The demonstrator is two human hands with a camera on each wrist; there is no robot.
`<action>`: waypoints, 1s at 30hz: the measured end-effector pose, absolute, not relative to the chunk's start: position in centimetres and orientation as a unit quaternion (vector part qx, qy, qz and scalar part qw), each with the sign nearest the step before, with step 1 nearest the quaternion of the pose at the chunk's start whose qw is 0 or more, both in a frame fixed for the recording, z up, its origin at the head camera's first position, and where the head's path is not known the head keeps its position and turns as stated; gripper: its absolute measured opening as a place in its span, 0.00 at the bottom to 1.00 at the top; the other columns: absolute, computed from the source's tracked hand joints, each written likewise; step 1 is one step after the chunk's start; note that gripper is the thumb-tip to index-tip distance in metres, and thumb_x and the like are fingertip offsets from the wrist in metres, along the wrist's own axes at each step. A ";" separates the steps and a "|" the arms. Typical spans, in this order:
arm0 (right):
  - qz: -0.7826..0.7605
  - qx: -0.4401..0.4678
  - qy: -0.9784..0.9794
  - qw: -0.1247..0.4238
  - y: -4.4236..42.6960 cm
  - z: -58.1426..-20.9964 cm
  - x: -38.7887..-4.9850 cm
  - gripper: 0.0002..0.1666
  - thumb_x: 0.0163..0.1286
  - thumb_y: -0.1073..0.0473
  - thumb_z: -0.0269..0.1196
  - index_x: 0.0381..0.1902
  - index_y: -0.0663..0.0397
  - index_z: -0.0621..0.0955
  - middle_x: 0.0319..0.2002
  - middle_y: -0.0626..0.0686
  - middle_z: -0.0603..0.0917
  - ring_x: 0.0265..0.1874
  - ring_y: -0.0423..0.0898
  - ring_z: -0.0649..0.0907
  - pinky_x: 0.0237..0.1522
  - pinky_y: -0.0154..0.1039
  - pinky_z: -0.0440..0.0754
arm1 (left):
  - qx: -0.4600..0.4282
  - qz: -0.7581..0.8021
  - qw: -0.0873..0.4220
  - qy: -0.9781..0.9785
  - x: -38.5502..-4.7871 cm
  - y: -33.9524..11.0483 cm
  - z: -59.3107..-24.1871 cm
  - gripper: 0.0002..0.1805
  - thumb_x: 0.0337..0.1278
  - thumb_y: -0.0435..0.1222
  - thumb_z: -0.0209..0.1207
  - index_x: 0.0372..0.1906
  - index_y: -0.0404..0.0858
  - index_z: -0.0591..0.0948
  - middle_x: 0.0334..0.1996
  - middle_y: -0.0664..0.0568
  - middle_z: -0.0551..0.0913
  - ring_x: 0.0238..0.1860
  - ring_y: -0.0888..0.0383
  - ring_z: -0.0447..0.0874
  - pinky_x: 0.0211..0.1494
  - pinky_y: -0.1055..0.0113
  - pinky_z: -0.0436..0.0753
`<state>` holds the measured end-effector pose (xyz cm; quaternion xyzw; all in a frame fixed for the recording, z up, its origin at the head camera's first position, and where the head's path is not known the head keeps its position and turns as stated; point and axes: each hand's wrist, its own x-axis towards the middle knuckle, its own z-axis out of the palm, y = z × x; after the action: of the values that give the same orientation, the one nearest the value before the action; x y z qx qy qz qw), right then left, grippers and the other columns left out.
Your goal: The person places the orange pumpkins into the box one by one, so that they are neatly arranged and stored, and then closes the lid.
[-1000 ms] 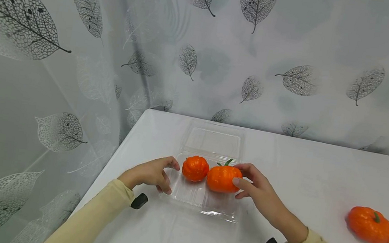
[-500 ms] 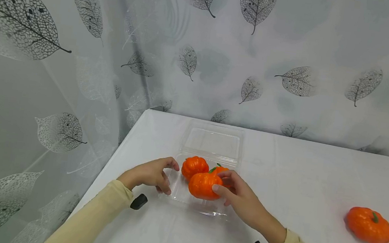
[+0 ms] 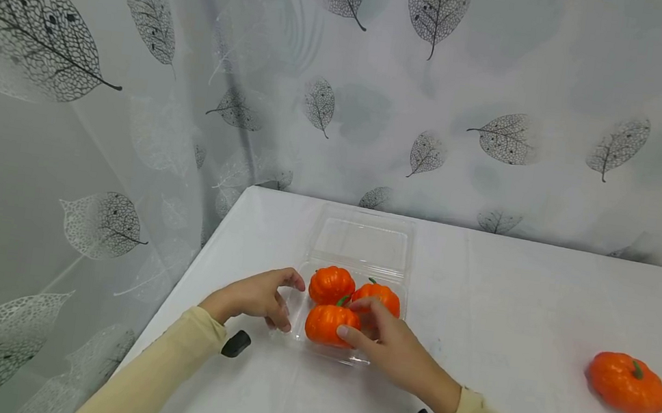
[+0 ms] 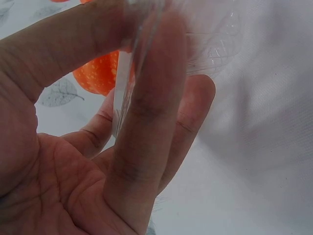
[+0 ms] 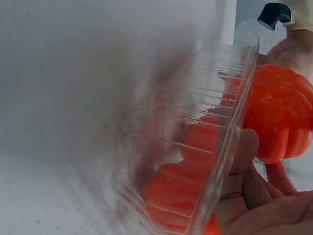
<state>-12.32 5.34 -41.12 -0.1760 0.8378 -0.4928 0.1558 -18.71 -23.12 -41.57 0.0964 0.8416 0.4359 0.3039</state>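
An open clear plastic clamshell box [image 3: 364, 241] lies on the white table with its lid folded back. My left hand [image 3: 261, 296] pinches the box's left wall between thumb and fingers, seen close up in the left wrist view around the clear wall [image 4: 128, 93]. A small orange pumpkin [image 3: 324, 324] is held by my right hand [image 3: 385, 341] at the front of the box; the right wrist view has this pumpkin [image 5: 279, 112] above the rim. Two more pumpkins sit behind it, one at left [image 3: 331, 285], the other at right [image 3: 382, 297], partly covered by my right hand.
Far to the right on the table [image 3: 516, 312] lies another orange pumpkin [image 3: 628, 384] with a green stem. A leaf-patterned curtain [image 3: 370, 87] hangs along the table's back and left edges.
My right hand has carried the pumpkin left and toward the front of the box, lowering it there. The right rear pumpkin has come into fuller view. The left hand has stayed put.
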 end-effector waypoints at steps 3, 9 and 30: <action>-0.480 -0.195 0.842 0.151 5.1 -41.3 -12.4 0.29 0.71 0.38 0.64 0.60 0.46 0.73 0.43 0.44 0.84 0.40 0.43 0.83 0.43 0.41 0.82 | 0.094 0.435 0.302 0.843 -18.7 -23.1 -41.5 0.36 0.44 0.23 0.74 0.61 0.35 0.71 0.37 0.42 0.85 0.27 0.50 0.84 0.35 0.60 0.87; -0.470 -0.207 0.844 0.152 4.5 -41.5 -12.6 0.27 0.71 0.39 0.64 0.58 0.47 0.73 0.40 0.43 0.85 0.37 0.44 0.83 0.41 0.39 0.83 | 0.093 0.435 0.303 0.843 -18.7 -23.1 -41.6 0.36 0.43 0.23 0.74 0.61 0.35 0.71 0.36 0.41 0.85 0.27 0.50 0.84 0.35 0.60 0.87; -0.459 -0.200 0.852 0.154 3.1 -42.4 -13.3 0.28 0.70 0.39 0.65 0.56 0.51 0.75 0.50 0.49 0.85 0.43 0.47 0.86 0.45 0.43 0.86 | 0.087 0.438 0.296 0.844 -18.6 -23.0 -41.5 0.36 0.42 0.23 0.74 0.60 0.37 0.72 0.52 0.41 0.81 0.28 0.49 0.85 0.36 0.59 0.87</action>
<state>-13.33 3.08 -42.38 -0.2003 0.8519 -0.4587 0.1542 -18.56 -23.02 -41.50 0.0869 0.8445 0.4379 0.2959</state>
